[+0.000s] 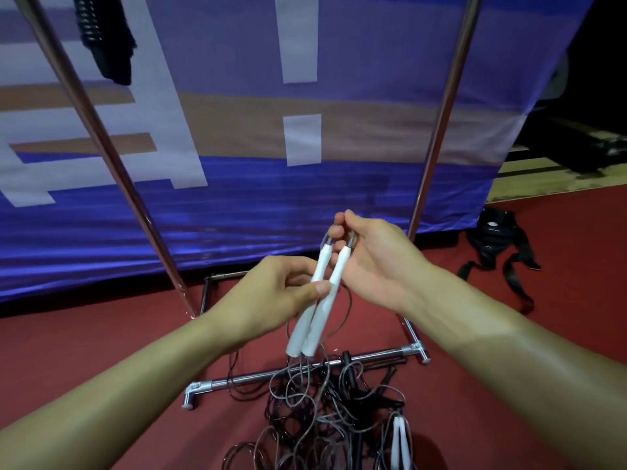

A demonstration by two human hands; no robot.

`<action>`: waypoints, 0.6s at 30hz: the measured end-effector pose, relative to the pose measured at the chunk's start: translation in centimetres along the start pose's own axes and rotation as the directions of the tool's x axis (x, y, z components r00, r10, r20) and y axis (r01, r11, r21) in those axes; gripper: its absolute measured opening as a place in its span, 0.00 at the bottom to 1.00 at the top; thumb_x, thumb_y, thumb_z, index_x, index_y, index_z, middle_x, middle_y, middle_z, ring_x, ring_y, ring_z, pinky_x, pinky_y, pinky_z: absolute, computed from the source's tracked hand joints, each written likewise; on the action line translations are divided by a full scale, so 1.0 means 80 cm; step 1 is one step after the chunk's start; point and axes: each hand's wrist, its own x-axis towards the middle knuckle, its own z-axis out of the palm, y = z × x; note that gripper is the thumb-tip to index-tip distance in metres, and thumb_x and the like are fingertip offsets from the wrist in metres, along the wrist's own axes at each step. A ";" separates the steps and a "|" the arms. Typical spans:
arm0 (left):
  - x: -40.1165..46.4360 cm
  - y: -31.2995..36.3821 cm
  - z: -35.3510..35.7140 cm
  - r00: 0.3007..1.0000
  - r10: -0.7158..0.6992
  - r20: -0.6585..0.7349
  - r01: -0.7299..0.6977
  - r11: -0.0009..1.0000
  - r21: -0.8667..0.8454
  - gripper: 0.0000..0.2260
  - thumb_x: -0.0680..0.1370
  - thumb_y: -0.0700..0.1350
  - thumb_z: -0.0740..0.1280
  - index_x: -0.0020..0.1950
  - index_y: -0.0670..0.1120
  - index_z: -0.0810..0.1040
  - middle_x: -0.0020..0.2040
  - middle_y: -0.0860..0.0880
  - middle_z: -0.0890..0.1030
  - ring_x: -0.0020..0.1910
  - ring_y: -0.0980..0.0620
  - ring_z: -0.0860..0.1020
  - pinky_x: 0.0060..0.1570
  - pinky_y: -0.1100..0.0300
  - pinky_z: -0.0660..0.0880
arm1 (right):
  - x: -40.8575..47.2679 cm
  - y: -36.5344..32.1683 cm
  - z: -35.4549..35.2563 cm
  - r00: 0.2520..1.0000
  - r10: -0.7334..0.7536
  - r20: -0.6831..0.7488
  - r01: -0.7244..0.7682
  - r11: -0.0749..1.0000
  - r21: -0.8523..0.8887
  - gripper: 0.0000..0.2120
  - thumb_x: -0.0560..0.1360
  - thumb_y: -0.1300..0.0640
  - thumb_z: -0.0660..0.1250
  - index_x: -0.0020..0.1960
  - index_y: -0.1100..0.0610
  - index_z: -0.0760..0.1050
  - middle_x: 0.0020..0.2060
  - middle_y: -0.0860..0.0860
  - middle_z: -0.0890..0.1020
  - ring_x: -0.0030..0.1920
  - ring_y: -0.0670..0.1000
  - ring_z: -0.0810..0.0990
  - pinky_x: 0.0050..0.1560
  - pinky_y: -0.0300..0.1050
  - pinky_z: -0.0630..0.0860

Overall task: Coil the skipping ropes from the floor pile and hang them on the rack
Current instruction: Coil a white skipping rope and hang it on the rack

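Observation:
Two white skipping-rope handles [314,315] are held side by side, pointing down over the floor pile. My left hand [271,290] grips them at mid-length, thumb pressed on the front. My right hand [369,256] pinches the thin grey cord at the handles' upper ends. The cord trails down into the pile of tangled ropes [322,415] on the red floor. The metal rack [112,157] stands behind, its base bar [366,359] just beyond the pile. A coiled black rope [101,35] hangs at the upper left.
A blue and white banner [373,96] hangs behind the rack. Another pair of white handles [398,442] lies in the pile at the lower right. A black bag with straps [498,239] lies on the floor to the right.

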 end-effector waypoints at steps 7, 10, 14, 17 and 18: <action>-0.001 0.012 0.004 0.998 -0.053 0.029 0.055 0.996 -0.074 0.06 0.80 0.45 0.72 0.56 0.47 0.83 0.49 0.44 0.87 0.47 0.47 0.85 0.57 0.44 0.81 | -0.014 -0.003 -0.004 0.984 -0.125 0.126 0.175 0.790 -0.587 0.20 0.85 0.46 0.59 0.56 0.59 0.83 0.43 0.51 0.82 0.46 0.51 0.80 0.56 0.47 0.79; -0.006 0.020 -0.010 0.998 -0.044 0.033 0.048 0.988 -0.148 0.11 0.80 0.45 0.71 0.61 0.44 0.80 0.55 0.37 0.84 0.57 0.35 0.82 0.62 0.34 0.77 | -0.008 -0.021 -0.023 0.962 -0.255 0.103 0.158 0.205 -0.966 0.33 0.79 0.30 0.57 0.67 0.55 0.77 0.55 0.51 0.84 0.60 0.54 0.81 0.65 0.53 0.76; -0.012 0.029 -0.018 0.998 -0.008 0.067 0.020 0.983 -0.184 0.09 0.80 0.44 0.72 0.60 0.48 0.81 0.52 0.47 0.86 0.54 0.46 0.84 0.63 0.33 0.76 | 0.001 -0.016 -0.042 0.916 -0.215 0.339 0.395 0.327 -0.859 0.32 0.76 0.28 0.57 0.75 0.41 0.63 0.67 0.43 0.77 0.70 0.44 0.74 0.73 0.48 0.68; -0.012 0.034 -0.026 0.999 0.017 0.050 -0.007 0.979 -0.204 0.12 0.80 0.42 0.70 0.64 0.48 0.81 0.55 0.49 0.86 0.57 0.45 0.85 0.63 0.40 0.79 | 0.004 0.005 -0.037 0.892 -0.077 0.446 0.417 0.522 -0.744 0.30 0.77 0.28 0.58 0.72 0.43 0.74 0.67 0.46 0.81 0.70 0.47 0.76 0.76 0.56 0.66; -0.012 0.034 -0.030 1.000 0.023 0.022 -0.017 0.975 -0.220 0.12 0.81 0.41 0.70 0.64 0.47 0.81 0.56 0.47 0.86 0.57 0.44 0.85 0.62 0.42 0.80 | 0.005 0.012 -0.037 0.899 -0.065 0.434 0.400 0.530 -0.748 0.31 0.77 0.28 0.58 0.70 0.47 0.77 0.63 0.46 0.83 0.66 0.48 0.80 0.74 0.57 0.69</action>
